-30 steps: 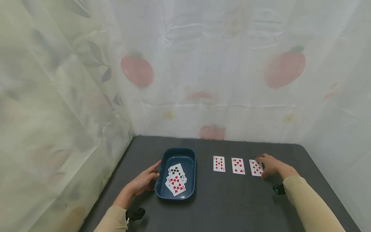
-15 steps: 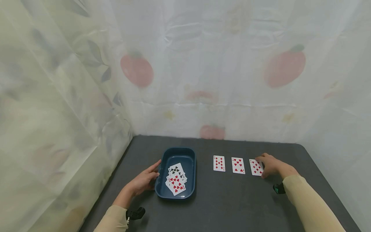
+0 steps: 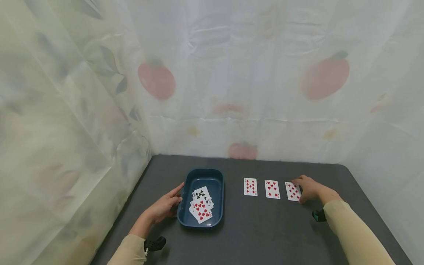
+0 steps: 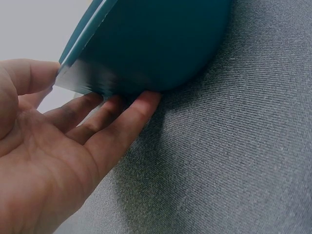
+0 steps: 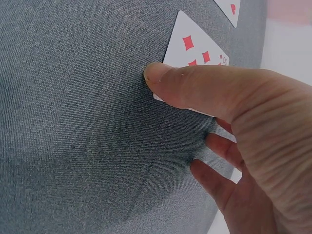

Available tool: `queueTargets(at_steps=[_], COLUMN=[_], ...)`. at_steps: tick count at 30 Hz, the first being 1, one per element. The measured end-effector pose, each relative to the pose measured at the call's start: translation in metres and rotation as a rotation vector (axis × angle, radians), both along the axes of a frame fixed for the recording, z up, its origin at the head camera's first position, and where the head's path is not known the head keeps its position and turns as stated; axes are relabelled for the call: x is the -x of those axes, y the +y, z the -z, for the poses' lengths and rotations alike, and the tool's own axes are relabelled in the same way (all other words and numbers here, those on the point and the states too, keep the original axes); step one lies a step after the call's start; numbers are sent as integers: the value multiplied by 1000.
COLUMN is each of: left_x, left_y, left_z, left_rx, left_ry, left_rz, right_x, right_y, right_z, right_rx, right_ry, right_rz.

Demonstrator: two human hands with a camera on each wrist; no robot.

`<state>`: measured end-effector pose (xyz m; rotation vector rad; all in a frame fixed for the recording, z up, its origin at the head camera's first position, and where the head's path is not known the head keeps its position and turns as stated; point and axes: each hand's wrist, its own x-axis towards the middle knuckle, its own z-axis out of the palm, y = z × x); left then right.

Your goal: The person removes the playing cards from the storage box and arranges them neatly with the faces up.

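Note:
At the right end of a row, a diamonds playing card (image 3: 292, 191) lies face up. My right hand (image 3: 310, 189) holds it by its right side, forefinger at the far edge and thumb at the near corner. In the right wrist view the thumb (image 5: 195, 87) crosses the card (image 5: 187, 41) and hides its middle. My left hand (image 3: 160, 209) steadies a dark blue tray (image 3: 204, 181), thumb at the rim and fingers against the outer wall. Several overlapping playing cards (image 3: 200, 212) lie in the tray, a hearts card uppermost.
Left of the held card are a hearts card (image 3: 272, 189) and another diamonds card (image 3: 250, 187), face up. A dark grey cloth-covered table (image 3: 251, 235) carries everything. White curtains (image 3: 232, 84) printed with red fruit hang behind it.

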<state>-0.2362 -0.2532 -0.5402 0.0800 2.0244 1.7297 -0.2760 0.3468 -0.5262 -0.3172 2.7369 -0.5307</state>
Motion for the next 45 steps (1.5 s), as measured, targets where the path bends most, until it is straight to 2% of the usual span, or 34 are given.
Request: queueTargets(at_steps=[5, 10, 14, 20, 26, 31, 37, 45], left_x=[0, -1, -1, -1, -1, -1, 0, 1], left_y=[1, 2, 2, 1, 1, 0, 1, 1], left_z=[-1, -1, 0, 0, -1, -1, 1, 2], left_rx=[0, 3, 11, 22, 11, 1, 5, 1], left_ry=[-1, -1, 5, 8, 3, -2, 1, -2], left_rz=[-1, 2, 10, 13, 18, 17, 13, 7], right_x=[2, 2, 3, 4, 11, 11, 6, 5], right_y=[0, -1, -6, -28, -71, -118, -173, -237], right_z=[0, -7, -16, -31, -43, -50, -58, -49], right_rx=[-12, -16, 11, 17, -2, 7, 40, 15], right_ry=[-4, 5, 40, 143, 261, 349, 362, 365], right_rz=[2, 9, 0, -67, -157, -275, -416, -508])
